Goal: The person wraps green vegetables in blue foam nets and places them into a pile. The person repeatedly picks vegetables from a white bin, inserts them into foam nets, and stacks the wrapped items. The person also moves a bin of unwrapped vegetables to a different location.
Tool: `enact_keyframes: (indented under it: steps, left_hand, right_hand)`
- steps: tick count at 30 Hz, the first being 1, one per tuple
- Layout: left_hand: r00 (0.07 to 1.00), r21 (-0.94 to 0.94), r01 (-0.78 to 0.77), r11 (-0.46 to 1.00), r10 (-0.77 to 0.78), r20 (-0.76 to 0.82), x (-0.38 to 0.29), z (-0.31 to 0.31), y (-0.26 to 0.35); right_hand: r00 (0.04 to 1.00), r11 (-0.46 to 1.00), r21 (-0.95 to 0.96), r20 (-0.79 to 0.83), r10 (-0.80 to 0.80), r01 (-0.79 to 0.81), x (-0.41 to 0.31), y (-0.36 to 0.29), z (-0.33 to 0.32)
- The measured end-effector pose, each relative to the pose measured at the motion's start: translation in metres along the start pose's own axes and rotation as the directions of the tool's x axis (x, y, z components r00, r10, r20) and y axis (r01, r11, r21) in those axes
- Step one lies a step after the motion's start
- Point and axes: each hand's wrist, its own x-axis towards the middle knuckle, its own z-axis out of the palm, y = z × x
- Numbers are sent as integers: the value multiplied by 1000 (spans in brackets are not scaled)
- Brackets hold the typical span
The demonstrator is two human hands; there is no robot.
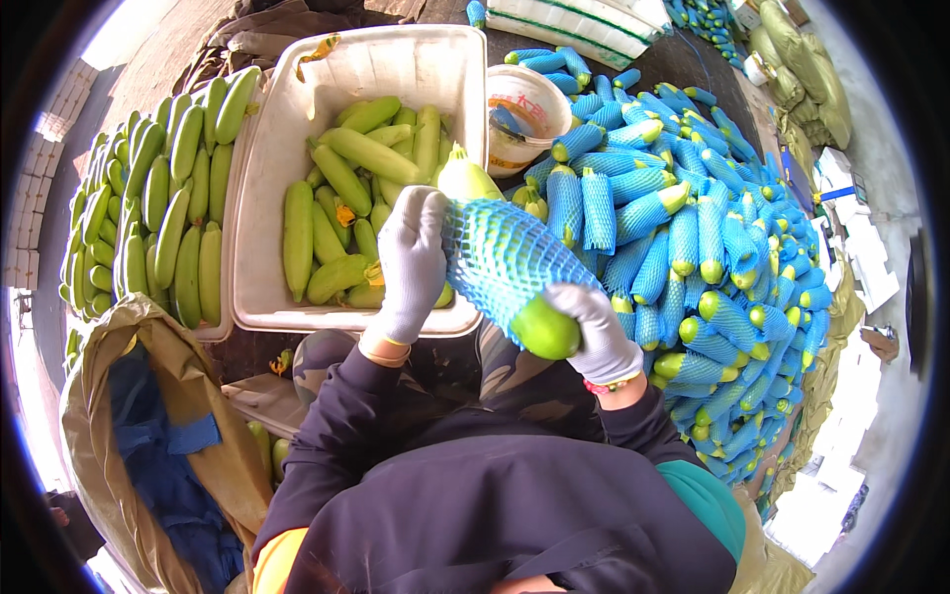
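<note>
A green zucchini (545,327) is held slantwise in front of me, partly inside a blue foam net sleeve (516,260). My left hand (414,256), in a whitish knit glove, grips the sleeve near its upper end. Gloved the same way, my right hand (600,334) is closed around the lower end, where the rounded green tip sticks out. Pale green flesh also shows beyond the sleeve's top. Just behind my left hand stands a white plastic tub (267,223) with loose zucchini (371,152) inside.
Sleeved zucchini (668,245) form a large pile on the right. More bare zucchini (171,178) lie stacked at left. A brown sack (89,393) with blue sleeves (159,453) stands at lower left. Behind the tub are a white bucket (549,89) and a foam box (571,30).
</note>
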Motion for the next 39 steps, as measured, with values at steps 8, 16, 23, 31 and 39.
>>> enact_keyframes:
  steps: [8, 16, 23, 31, 39]
  left_hand:
    - [899, 493, -196, 848, -46, 436, 20, -3, -54]
    - [815, 526, -349, 776, -26, 580, 15, -5, -75]
    - [818, 568, -334, 752, -67, 571, 19, -7, -84]
    - [761, 543, -407, 735, -56, 646, 4, -2, -71]
    - [832, 416, -455, 787, 209, 514, -61, -78, -13]
  right_hand:
    - [914, 799, -515, -68, -400, 311, 105, -7, -117]
    - [944, 815, -578, -245, -219, 39, 227, 32, -180]
    - [862, 427, -878, -36, -506, 214, 110, 23, -196]
    - [852, -516, -728, -181, -491, -451, 42, -47, -274]
    - [966, -383, -891, -187, -178, -243, -11, -107, -131]
